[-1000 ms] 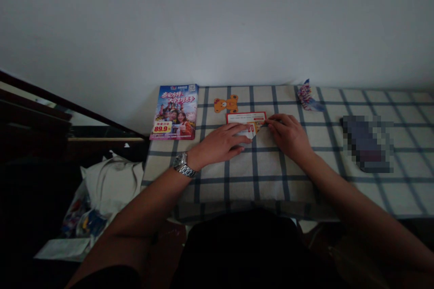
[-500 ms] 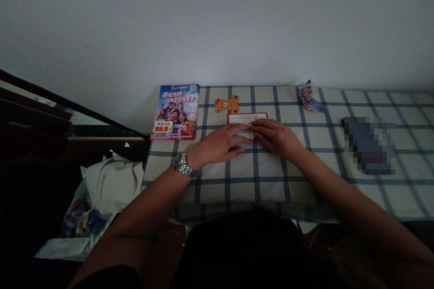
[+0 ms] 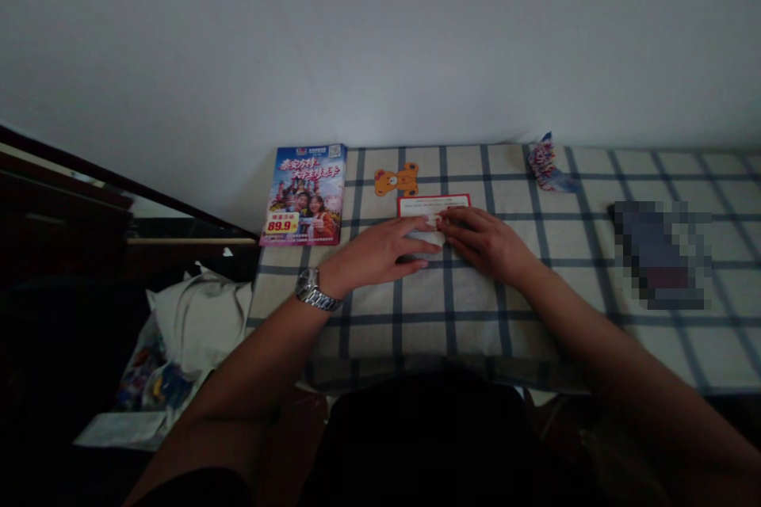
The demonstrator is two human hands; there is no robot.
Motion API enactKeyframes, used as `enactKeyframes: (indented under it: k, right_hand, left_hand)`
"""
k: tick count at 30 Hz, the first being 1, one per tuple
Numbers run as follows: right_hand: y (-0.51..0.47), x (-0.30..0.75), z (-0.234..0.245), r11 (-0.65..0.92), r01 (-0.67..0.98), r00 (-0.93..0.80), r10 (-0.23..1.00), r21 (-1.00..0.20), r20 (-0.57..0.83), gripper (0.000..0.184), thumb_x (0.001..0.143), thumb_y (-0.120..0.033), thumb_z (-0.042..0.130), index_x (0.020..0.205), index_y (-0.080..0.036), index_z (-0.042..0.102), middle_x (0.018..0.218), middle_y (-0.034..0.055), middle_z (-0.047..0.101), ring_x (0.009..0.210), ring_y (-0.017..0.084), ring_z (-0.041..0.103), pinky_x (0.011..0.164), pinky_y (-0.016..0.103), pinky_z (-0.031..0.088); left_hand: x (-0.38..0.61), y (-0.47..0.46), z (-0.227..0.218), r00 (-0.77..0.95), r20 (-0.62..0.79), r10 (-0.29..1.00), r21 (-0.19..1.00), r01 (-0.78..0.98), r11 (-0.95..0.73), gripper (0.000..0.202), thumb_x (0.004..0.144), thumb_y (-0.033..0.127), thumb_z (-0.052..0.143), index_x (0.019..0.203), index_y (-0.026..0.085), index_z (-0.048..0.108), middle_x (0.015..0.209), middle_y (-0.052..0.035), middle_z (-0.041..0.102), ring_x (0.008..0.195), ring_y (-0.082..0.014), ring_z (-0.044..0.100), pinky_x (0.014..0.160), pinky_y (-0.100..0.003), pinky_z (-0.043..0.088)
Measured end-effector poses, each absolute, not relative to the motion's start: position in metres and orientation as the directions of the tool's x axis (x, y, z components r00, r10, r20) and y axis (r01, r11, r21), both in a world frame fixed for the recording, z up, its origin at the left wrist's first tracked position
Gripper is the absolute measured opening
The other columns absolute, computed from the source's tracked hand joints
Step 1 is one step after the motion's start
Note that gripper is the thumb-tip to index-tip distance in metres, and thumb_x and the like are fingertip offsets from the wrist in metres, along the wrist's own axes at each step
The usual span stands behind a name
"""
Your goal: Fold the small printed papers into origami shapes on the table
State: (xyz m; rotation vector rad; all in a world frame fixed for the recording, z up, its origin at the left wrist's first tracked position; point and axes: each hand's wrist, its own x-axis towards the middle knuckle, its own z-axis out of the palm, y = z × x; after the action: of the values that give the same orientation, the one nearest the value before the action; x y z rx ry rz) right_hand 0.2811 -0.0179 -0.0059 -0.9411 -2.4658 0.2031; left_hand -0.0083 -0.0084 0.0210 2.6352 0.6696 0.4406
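A small white paper with a red border (image 3: 433, 204) lies on the checked tablecloth (image 3: 476, 309), partly folded. My left hand (image 3: 380, 253), with a metal watch on its wrist, lies flat on the paper's near left part, fingers stretched out. My right hand (image 3: 484, 242) presses its fingertips on the paper's near edge, right beside the left fingertips. Most of the folded part is hidden under both hands.
An orange bear cut-out (image 3: 396, 179) lies just behind the paper. A colourful leaflet (image 3: 304, 196) hangs over the table's left corner. A small patterned folded piece (image 3: 544, 164) and a blurred dark object (image 3: 659, 253) are to the right. Bags (image 3: 178, 333) lie on the floor at left.
My right hand has slid left along the paper to meet the left fingertips. The coloured flap seen a second ago is now pressed flat under the hands.
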Motion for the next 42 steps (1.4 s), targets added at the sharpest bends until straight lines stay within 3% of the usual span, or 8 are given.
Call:
enactKeyframes:
  k: [6, 22, 29, 35, 42]
  right_hand:
    - [-0.0176, 0.2816, -0.0047, 0.753, 0.571, -0.648, 0.658, -0.327, 0.383, 0.040, 0.106, -0.023, 0.060, 0.145, -0.020, 0.067, 0.144, 0.0164, 0.067, 0.136, 0.034, 0.063, 0.111, 0.058, 0.059]
    - [-0.0154, 0.2871, -0.0059, 0.743, 0.564, -0.624, 0.670, -0.361, 0.402, 0.031, 0.103, -0.025, 0.065, 0.133, -0.019, 0.072, 0.149, 0.0192, 0.063, 0.139, 0.037, 0.062, 0.114, 0.060, 0.056]
    - [-0.0146, 0.2864, -0.0046, 0.751, 0.553, -0.637, 0.660, -0.362, 0.398, 0.034, 0.104, -0.024, 0.063, 0.136, -0.020, 0.071, 0.146, 0.0173, 0.066, 0.139, 0.035, 0.062, 0.114, 0.061, 0.055]
    - [-0.0143, 0.2846, -0.0060, 0.756, 0.546, -0.634, 0.654, -0.360, 0.412, 0.037, 0.103, -0.023, 0.064, 0.139, -0.020, 0.071, 0.142, 0.0165, 0.070, 0.140, 0.036, 0.061, 0.116, 0.062, 0.054]
    - [-0.0147, 0.2839, -0.0031, 0.780, 0.512, -0.644, 0.626, -0.361, 0.439, 0.037, 0.101, -0.021, 0.068, 0.137, -0.027, 0.073, 0.138, 0.0103, 0.073, 0.141, 0.034, 0.061, 0.117, 0.063, 0.055]
  left_hand:
    - [-0.0106, -0.0060, 0.0202, 0.825, 0.222, 0.519, 0.467, 0.377, -0.800, 0.027, 0.107, 0.035, 0.064, 0.131, 0.028, 0.073, 0.153, -0.0086, 0.060, 0.138, -0.0247, 0.062, 0.118, -0.046, 0.055]
    - [-0.0103, -0.0064, 0.0211, 0.824, 0.208, 0.526, 0.494, 0.376, -0.784, 0.026, 0.107, 0.034, 0.063, 0.129, 0.026, 0.073, 0.153, -0.0103, 0.059, 0.140, -0.0259, 0.060, 0.119, -0.047, 0.053]
    - [-0.0093, -0.0051, 0.0173, 0.819, 0.246, 0.518, 0.459, 0.372, -0.806, 0.028, 0.104, 0.030, 0.067, 0.131, 0.023, 0.069, 0.150, -0.0115, 0.059, 0.140, -0.0269, 0.058, 0.122, -0.049, 0.051]
    - [-0.0089, -0.0043, 0.0179, 0.811, 0.297, 0.504, 0.344, 0.402, -0.849, 0.028, 0.102, 0.022, 0.066, 0.130, 0.027, 0.072, 0.149, -0.0097, 0.058, 0.147, -0.0292, 0.051, 0.129, -0.058, 0.040]
    - [-0.0082, -0.0060, 0.0206, 0.822, 0.248, 0.512, 0.351, 0.417, -0.839, 0.030, 0.104, 0.020, 0.063, 0.132, 0.030, 0.071, 0.147, -0.0071, 0.059, 0.136, -0.0258, 0.059, 0.119, -0.050, 0.052]
